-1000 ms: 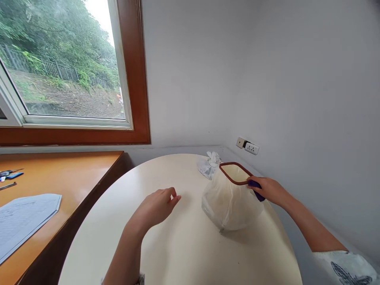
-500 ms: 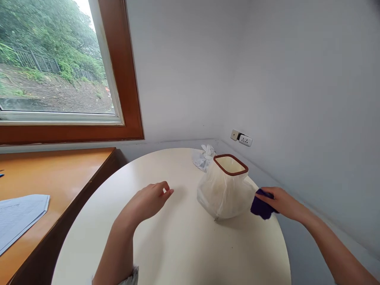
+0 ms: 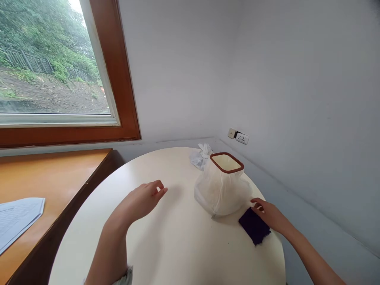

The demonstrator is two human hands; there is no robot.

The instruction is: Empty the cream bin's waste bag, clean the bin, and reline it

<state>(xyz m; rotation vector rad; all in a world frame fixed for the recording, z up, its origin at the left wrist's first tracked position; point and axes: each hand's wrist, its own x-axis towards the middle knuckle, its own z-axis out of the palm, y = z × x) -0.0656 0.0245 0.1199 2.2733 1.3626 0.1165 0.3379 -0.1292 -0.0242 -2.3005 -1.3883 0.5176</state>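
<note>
A dark purple cloth (image 3: 254, 226) with frayed edges lies on the right part of the round cream table (image 3: 190, 253). Over its upper right edge is my right hand (image 3: 268, 213), fingers parted and loosely bent, the thumb at the cloth. Just left of it stands a small bin (image 3: 227, 196) covered by a white plastic bag, with a brown rim (image 3: 228, 171) around its mouth. My left hand (image 3: 150, 198) hovers above the table left of the bin, its fingers curved, a gap between thumb and forefinger, and nothing held.
Behind the bin sits a knotted, whitish plastic bag (image 3: 202, 156). A wooden desk (image 3: 59, 174) with papers (image 3: 20, 217) adjoins on the left. Walls close in behind and on the right, with a power socket (image 3: 242, 138) near the corner. A wood-framed window (image 3: 126, 99) is at upper left.
My right hand has come left and down and let go of the purple cloth, which now lies spread on the table. My left hand stays nearly where it was; the view has shifted slightly.
</note>
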